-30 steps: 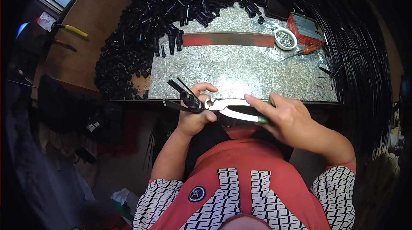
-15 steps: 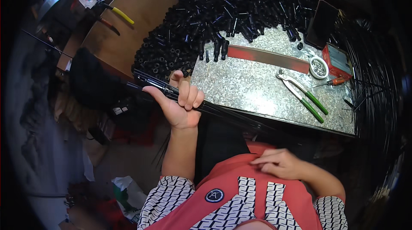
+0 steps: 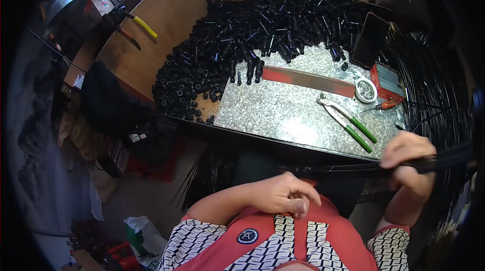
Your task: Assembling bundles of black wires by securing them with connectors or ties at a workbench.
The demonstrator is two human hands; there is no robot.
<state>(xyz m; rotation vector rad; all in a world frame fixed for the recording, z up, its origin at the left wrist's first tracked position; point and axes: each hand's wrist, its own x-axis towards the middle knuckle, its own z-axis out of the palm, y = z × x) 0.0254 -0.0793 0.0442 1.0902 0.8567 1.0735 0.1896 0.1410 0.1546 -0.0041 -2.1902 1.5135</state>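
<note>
At the right end of the bench, my right hand [image 3: 410, 162] is closed round a bundle of thin black rods [image 3: 451, 159]. The bundle lies sideways across the hand, along the bench's front edge. In front of my chest, my left hand [image 3: 287, 193] has its fingers loosely bent and apart, with nothing seen in it. On the speckled board [image 3: 283, 106] lie green-handled pincers [image 3: 348, 123], a long flat red-and-grey metal bar [image 3: 308, 81] and a few black tubular parts [image 3: 250, 72]. The rods' far ends are blurred or in shadow.
A big heap of black parts [image 3: 262, 31] fills the back and left of the bench. A white cup [image 3: 366, 90], a red box [image 3: 387, 83], an orange-handled screwdriver [image 3: 388, 105] and a dark phone [image 3: 369, 41] stand or lie at right. Yellow-handled pliers [image 3: 145, 26] hang at left.
My left hand has let go of the bundle and come back to my chest. My right hand has moved from my chest to the right and taken hold of a bundle of rods.
</note>
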